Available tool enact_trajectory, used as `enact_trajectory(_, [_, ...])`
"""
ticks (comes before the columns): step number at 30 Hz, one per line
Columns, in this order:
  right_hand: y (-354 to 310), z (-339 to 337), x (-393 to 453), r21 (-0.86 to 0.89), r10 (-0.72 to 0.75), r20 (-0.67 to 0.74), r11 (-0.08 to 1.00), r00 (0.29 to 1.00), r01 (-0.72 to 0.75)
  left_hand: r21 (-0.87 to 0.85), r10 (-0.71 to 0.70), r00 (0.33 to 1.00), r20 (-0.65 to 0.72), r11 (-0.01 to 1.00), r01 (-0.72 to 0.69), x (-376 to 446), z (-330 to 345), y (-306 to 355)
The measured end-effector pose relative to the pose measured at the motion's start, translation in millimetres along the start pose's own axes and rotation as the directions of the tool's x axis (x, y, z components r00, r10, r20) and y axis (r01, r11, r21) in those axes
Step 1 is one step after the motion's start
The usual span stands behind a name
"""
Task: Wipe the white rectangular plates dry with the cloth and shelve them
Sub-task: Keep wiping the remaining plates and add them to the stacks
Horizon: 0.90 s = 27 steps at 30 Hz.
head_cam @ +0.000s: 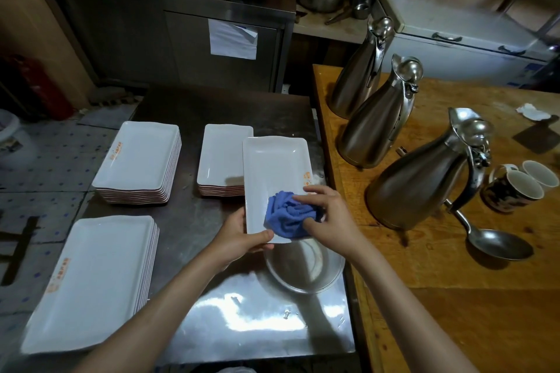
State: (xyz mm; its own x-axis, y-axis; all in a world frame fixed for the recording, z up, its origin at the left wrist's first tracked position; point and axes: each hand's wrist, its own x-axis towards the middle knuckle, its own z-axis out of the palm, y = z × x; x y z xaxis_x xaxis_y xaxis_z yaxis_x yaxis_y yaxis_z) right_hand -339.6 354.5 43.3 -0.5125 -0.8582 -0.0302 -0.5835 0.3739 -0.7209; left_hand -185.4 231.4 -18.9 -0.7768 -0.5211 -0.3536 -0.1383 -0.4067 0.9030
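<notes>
A: Where's the plate [274, 166]?

B: Held above the steel worktop [188, 215]. The left hand [239, 236] pinches its near corner, thumb on the rim; the right hand [328, 215] presses the bunched blue cloth [286, 216] into it.

A: How will it handle?

B: Stiff, glazed, probably slippery while wet and breakable. I'd grip the short edges; the cloth is soft.

The left hand [239, 236] grips a plate's [272, 166] near corner, thumb on top. Just right of it, the right hand [330, 218] presses curled fingers onto a bunched cloth [288, 216].
</notes>
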Motion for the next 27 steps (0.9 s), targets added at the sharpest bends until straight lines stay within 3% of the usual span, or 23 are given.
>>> enact_trajectory(4, [4.3,2.4,-7.3,0.034,0.01,-0.01,0.999,1.0,-0.01,0.0,0.004,1.0,-0.001,1.0,-0.004,-1.1,-1.0,0.6])
enact_trajectory(9, [12.9,22.1,-8.2,-0.093,-0.067,0.009,0.993,0.998,0.067,-0.007,0.019,0.999,0.028,1.0,-0.019,-3.6,2.8,-0.2])
enact_trajectory(19, [16.4,38.8,13.0,-0.225,-0.164,-0.219,0.968,0.962,0.113,-0.006,-0.004,0.997,0.073,1.0,0.004,-10.2,4.3,-5.0])
enact_trajectory(27, [0.3,36.8,40.3,-0.374,-0.246,-0.246,0.916,0.937,0.143,0.021,-0.037,0.995,0.095,0.999,0.035,-14.5,7.2,-6.6])
